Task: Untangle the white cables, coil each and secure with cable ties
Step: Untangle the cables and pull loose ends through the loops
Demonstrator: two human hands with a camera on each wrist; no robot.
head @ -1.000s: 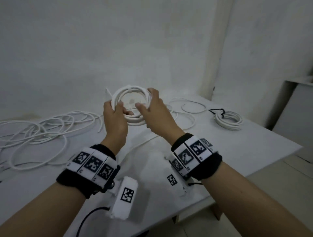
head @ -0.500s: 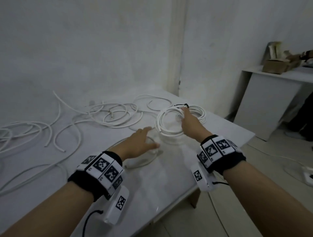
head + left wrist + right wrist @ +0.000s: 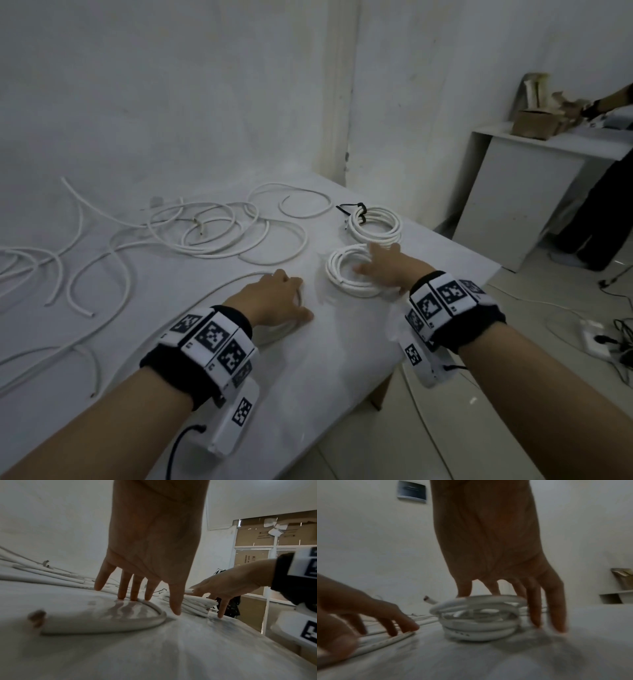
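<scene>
- The right wrist view is dim and smeared, so where the right hand's fingertips (image 3: 537, 623) meet the untied coil (image 3: 479, 620) stays hard to read.
- The left edge of the head view cuts off the loose white cables (image 3: 212, 229), and their ends there are out of sight.
- The right hand (image 3: 387, 270) lies spread over the untied coil (image 3: 346, 274) near the right edge of the white table (image 3: 342, 359); fingers are straight, some inside the ring, some past its outer side, and grip nothing.
- The left hand (image 3: 274, 298) rests flat with spread fingers (image 3: 135, 588), three tips pressing on a single cable loop (image 3: 150, 609) just left of that coil.
- A tied coil (image 3: 376, 224) with a black cable tie (image 3: 356, 207) lies just beyond the right hand, apart from it.
- Well apart on the right, a side table (image 3: 534, 178) carries a cardboard box (image 3: 537, 120).
</scene>
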